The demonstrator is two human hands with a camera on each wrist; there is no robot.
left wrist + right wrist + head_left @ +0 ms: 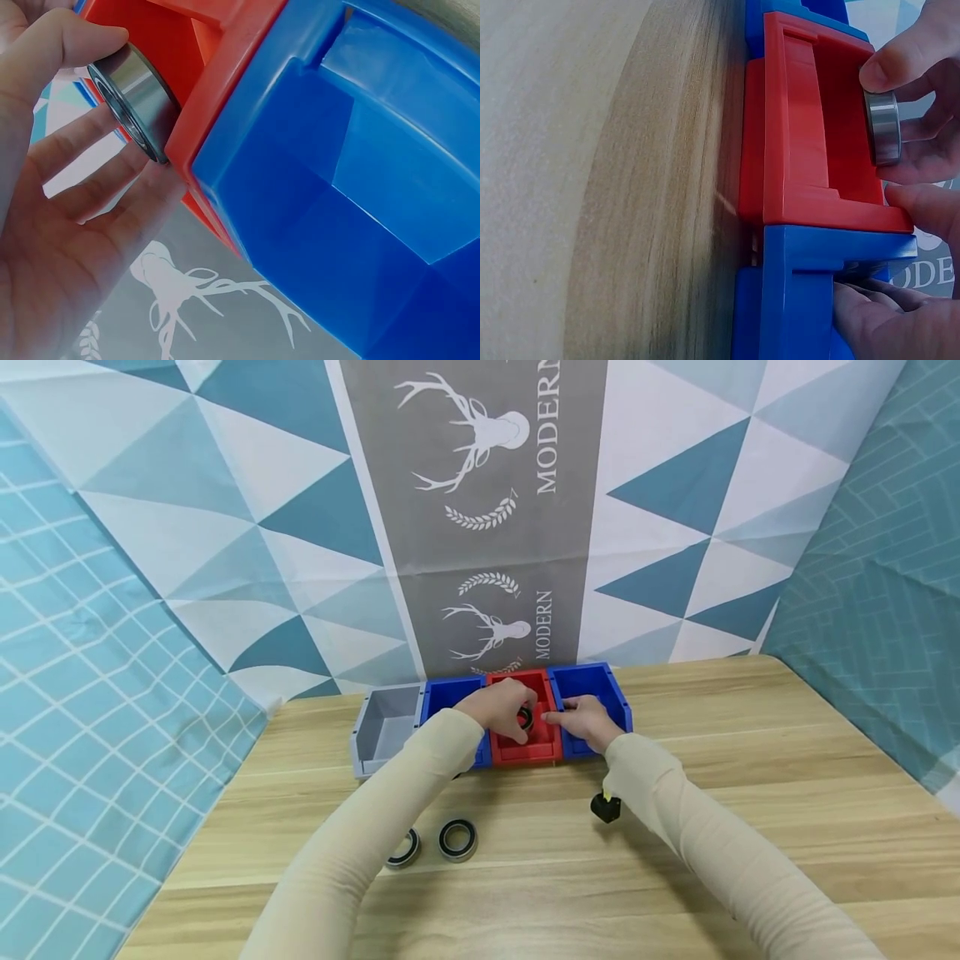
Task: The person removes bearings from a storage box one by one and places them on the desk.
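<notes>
1. Left hand (501, 707) over the red bin (542, 745) at the table's (750, 827) far edge; thumb and fingers curled round a steel bearing (135, 99), held on edge just above the bin.
2. Two more bearings (457, 840) lie near the table's front-left.
3. Right hand (587, 720) rests on the blue bin (617, 697) beside the red one, fingers bent over its wall.
4. Small black object (606, 807) under right forearm.
</notes>
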